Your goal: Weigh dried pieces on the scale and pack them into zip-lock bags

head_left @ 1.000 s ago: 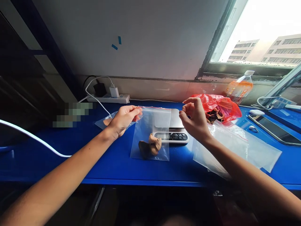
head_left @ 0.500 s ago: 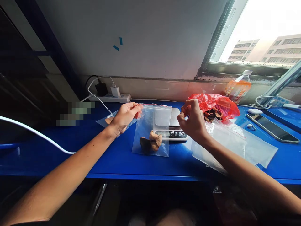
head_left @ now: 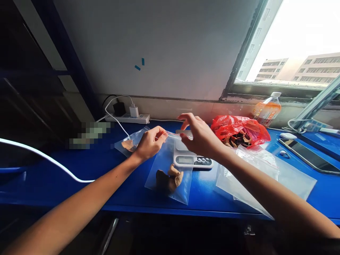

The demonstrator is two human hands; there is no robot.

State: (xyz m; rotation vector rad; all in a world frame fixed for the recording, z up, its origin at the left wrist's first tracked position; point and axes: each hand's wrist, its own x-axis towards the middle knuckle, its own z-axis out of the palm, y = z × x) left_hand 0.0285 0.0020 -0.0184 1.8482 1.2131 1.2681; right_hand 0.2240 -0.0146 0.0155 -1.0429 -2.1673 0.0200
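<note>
My left hand (head_left: 152,143) pinches the upper left corner of a clear zip bag (head_left: 156,159), which hangs over the blue table. In the bottom of the bag lie several brown, curled dried pieces (head_left: 170,177), like dried peel. My right hand (head_left: 198,136) is at the bag's upper right corner, thumb and fingers apart. Whether its fingertips touch the bag edge is hard to make out. Behind the bag stands a white kitchen scale (head_left: 186,162), partly covered by the bag and my right hand. Another clear bag (head_left: 140,136) with a tan piece lies behind my left hand.
A red plastic bag (head_left: 225,125) with dark dried pieces lies right of the scale. Flat clear bags (head_left: 247,184) lie under my right forearm. Farther right are a phone (head_left: 310,156), earbud case (head_left: 288,136) and orange drink bottle (head_left: 267,110). A power strip (head_left: 140,118) sits by the wall.
My right hand has moved left to the bag's top edge, and its fingers have spread. The filled bag now tilts, its bottom nearer to me. The camera view has shifted slightly.
</note>
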